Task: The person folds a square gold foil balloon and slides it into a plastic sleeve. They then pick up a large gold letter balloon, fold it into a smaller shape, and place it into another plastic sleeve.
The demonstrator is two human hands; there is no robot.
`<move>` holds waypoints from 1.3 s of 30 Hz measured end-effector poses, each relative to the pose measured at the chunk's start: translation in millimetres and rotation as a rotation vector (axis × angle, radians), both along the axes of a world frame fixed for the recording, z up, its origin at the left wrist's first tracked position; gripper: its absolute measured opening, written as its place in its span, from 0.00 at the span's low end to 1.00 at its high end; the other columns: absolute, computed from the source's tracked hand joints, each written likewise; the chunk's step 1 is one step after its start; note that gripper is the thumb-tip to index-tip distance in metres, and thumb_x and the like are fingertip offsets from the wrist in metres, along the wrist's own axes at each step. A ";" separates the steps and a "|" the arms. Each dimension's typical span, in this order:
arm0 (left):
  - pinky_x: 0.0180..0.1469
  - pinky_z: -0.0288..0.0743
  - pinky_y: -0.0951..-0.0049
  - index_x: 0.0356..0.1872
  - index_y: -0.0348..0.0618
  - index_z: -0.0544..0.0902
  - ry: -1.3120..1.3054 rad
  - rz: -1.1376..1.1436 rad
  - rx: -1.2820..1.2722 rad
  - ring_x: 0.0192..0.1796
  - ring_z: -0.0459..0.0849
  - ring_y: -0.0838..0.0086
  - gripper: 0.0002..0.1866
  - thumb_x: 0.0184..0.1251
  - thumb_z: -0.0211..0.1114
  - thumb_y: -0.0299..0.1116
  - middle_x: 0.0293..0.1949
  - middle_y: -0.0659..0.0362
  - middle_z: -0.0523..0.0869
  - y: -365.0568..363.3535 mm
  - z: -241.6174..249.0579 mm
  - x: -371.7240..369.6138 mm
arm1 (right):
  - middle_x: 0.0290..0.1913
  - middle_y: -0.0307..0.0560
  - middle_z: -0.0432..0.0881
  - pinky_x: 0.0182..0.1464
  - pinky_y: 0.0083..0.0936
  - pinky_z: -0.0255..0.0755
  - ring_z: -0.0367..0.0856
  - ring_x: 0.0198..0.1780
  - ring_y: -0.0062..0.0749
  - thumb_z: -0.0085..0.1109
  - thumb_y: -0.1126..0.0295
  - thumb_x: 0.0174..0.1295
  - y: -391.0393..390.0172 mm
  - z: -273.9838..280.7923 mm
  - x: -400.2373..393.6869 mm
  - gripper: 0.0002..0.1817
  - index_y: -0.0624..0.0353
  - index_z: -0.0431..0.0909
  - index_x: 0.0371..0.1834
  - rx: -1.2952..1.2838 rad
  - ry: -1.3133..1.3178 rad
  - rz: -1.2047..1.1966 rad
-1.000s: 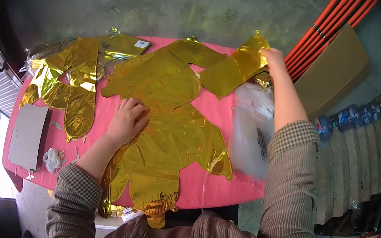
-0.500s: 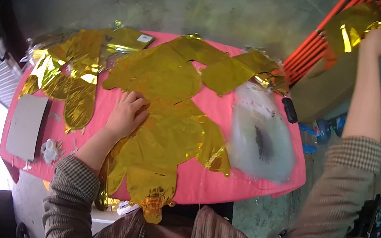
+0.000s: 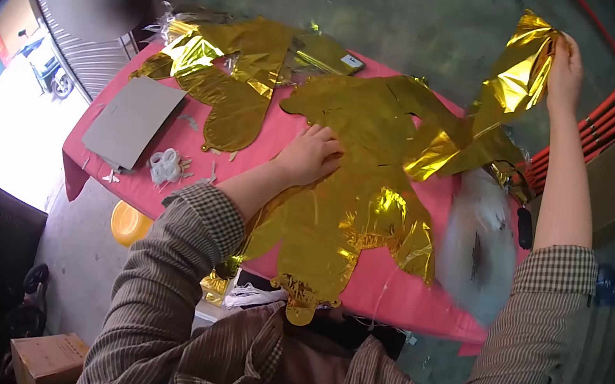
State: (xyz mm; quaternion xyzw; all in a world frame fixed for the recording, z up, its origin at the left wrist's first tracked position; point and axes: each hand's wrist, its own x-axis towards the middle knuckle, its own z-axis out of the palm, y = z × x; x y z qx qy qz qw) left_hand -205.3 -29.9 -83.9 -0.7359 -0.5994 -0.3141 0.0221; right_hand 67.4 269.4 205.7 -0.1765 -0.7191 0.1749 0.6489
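A large uninflated gold foil balloon (image 3: 352, 151) lies spread over a pink-covered table (image 3: 387, 297), with its lower end hanging past the near edge. My left hand (image 3: 311, 155) rests on its left side, palm down, fingers laid on the foil. Raised at the upper right, my right hand (image 3: 565, 75) pinches a crinkled length of gold foil (image 3: 518, 80). That length hangs down and overlaps the flat balloon's right arm in this view. Farther left lies another gold foil balloon (image 3: 249, 78), beside a folded gold foil packet (image 3: 331, 54) bearing a white label.
Left on the table are a grey board (image 3: 133, 120) and a white bundle (image 3: 166, 166) among scraps. A clear plastic bag (image 3: 476, 247) and a black handle-like object (image 3: 525, 226) lie right. Beyond stand red poles (image 3: 610, 109) and a cardboard box (image 3: 614, 188). A yellow bowl (image 3: 130, 224) sits below left.
My right hand has come inward, bringing the held foil closer to the table and over the balloon's right side. The left hand keeps its place on the foil. The whole view has turned left.
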 end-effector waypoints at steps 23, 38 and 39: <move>0.55 0.66 0.62 0.42 0.47 0.81 -0.035 0.013 -0.007 0.51 0.72 0.61 0.12 0.57 0.61 0.36 0.44 0.58 0.77 3.9 -7.2 -1.8 | 0.34 0.38 0.78 0.39 0.27 0.77 0.80 0.39 0.31 0.58 0.70 0.50 -297.5 -163.2 -52.5 0.09 0.52 0.76 0.37 0.888 -0.792 0.643; 0.54 0.66 0.62 0.42 0.50 0.81 -0.013 0.010 -0.022 0.52 0.72 0.63 0.12 0.59 0.61 0.40 0.45 0.60 0.76 1.0 -2.0 0.2 | 0.51 0.54 0.78 0.57 0.36 0.69 0.76 0.54 0.45 0.60 0.59 0.56 -294.8 -186.8 -24.4 0.25 0.62 0.73 0.54 -0.116 -1.272 0.533; 0.54 0.66 0.62 0.42 0.50 0.81 -0.007 0.005 -0.018 0.52 0.72 0.63 0.12 0.59 0.61 0.40 0.45 0.60 0.76 1.0 -1.5 0.4 | 0.57 0.56 0.72 0.62 0.39 0.62 0.69 0.61 0.46 0.57 0.55 0.58 -284.8 -207.7 -28.4 0.29 0.63 0.69 0.58 -0.106 -1.251 0.387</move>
